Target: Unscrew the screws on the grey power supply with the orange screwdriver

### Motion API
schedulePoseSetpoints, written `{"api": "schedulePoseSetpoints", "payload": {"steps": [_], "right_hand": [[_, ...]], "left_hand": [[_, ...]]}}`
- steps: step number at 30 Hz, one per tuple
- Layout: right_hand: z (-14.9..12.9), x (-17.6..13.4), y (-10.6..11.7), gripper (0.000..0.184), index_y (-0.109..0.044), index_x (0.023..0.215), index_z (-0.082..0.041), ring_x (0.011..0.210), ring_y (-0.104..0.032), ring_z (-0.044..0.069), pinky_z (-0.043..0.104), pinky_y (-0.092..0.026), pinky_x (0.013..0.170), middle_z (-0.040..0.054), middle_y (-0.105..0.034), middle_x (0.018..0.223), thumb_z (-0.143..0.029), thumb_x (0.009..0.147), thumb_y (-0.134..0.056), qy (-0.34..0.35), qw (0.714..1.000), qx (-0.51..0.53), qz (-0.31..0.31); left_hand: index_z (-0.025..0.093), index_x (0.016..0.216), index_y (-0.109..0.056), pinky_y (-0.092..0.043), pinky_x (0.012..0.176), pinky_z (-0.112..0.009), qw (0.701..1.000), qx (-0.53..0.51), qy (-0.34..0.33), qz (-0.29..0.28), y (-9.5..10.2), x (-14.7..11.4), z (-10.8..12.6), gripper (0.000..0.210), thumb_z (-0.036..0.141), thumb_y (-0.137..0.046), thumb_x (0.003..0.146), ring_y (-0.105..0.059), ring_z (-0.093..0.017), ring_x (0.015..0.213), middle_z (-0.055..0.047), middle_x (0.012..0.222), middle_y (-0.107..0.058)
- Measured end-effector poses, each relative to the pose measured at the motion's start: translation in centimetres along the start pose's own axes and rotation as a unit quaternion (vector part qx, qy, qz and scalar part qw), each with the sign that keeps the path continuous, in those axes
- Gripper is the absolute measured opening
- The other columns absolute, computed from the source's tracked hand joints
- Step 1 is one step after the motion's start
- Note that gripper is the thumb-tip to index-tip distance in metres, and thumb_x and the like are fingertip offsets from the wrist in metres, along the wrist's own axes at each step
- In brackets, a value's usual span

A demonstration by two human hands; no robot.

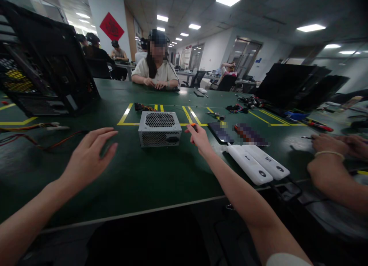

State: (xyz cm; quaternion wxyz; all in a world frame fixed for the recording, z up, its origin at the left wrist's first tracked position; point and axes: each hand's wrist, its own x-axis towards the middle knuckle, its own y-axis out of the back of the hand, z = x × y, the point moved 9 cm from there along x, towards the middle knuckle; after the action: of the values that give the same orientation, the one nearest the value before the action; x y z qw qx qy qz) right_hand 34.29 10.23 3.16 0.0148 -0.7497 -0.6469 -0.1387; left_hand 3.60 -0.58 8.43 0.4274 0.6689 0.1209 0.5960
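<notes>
A grey metal computer power supply (160,129) rests on the green table in front of me, its round-holed grille facing up and its socket toward me. Just right of it, my right hand (197,135) is closed around a small orange-and-black tool (193,124); the fingers cover most of it, so its kind is unclear. To the left of the power supply, my left hand (92,153) hovers over the table with fingers apart, holding nothing. Behind the power supply lies its bundle of cables (143,107).
An opened black computer case (48,66) stands at left, with loose cables (37,139) before it. Phones (220,132) and white power banks (250,164) lie right of my arm. A neighbour's hands (330,147) work at far right. Another person (156,64) sits opposite.
</notes>
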Motion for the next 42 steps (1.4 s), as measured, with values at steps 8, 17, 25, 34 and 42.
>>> {"api": "schedulePoseSetpoints", "payload": {"steps": [8,17,25,34,42], "right_hand": [[-0.9,-1.7,0.0,0.018,-0.055,0.085,-0.016,0.037,-0.040,0.002,0.016,-0.031,0.035,-0.0024,-0.058,0.067,-0.031,0.074,-0.053,-0.029,0.999,0.009,-0.019],[0.2,-3.6,-0.9,0.026,-0.052,0.086,-0.017,0.041,-0.041,0.003,0.018,-0.032,0.039,-0.0018,-0.055,0.071,-0.041,0.076,-0.049,-0.029,1.000,0.008,-0.004],[0.1,-9.2,1.4,0.026,-0.054,0.097,-0.019,0.056,-0.047,0.008,0.021,-0.039,0.050,-0.0034,-0.050,0.068,-0.030,0.074,-0.050,-0.028,0.999,-0.035,-0.017],[1.1,-12.8,0.6,0.043,-0.044,0.122,-0.021,0.065,-0.052,0.011,0.023,-0.043,0.052,0.0012,-0.057,0.081,-0.031,0.080,-0.047,-0.008,0.998,-0.043,-0.047],[1.0,-13.6,1.9,0.035,-0.048,0.113,-0.022,0.059,-0.052,0.010,0.022,-0.040,0.047,0.0017,-0.061,0.080,-0.032,0.079,-0.049,-0.006,1.000,-0.001,0.020]], "left_hand": [[0.017,0.116,-0.047,-0.038,0.095,-0.047,0.998,-0.055,-0.030,-0.018,-4.7,5.6,6.3,0.035,0.030,-0.044,0.083,-0.042,-0.026,0.115,-0.012,0.122,-0.044],[0.014,0.116,-0.045,-0.039,0.096,-0.039,0.988,-0.113,0.061,0.089,-4.4,3.6,2.9,0.035,0.029,-0.045,0.085,-0.041,-0.021,0.113,-0.012,0.117,-0.044],[0.018,0.102,-0.057,-0.044,0.084,-0.033,0.977,-0.133,-0.124,-0.111,-8.7,2.4,10.3,0.027,0.025,-0.035,0.087,-0.051,-0.017,0.094,-0.006,0.099,-0.055],[0.025,0.131,-0.036,-0.045,0.071,-0.030,0.976,-0.064,-0.077,-0.192,-12.5,2.2,10.3,0.042,0.027,-0.027,0.089,-0.054,-0.016,0.080,-0.006,0.097,-0.053],[0.025,0.121,-0.048,-0.045,0.068,-0.026,0.977,-0.119,-0.038,-0.173,-11.0,2.4,8.6,0.037,0.029,-0.030,0.088,-0.055,-0.013,0.075,-0.003,0.093,-0.054]]}}
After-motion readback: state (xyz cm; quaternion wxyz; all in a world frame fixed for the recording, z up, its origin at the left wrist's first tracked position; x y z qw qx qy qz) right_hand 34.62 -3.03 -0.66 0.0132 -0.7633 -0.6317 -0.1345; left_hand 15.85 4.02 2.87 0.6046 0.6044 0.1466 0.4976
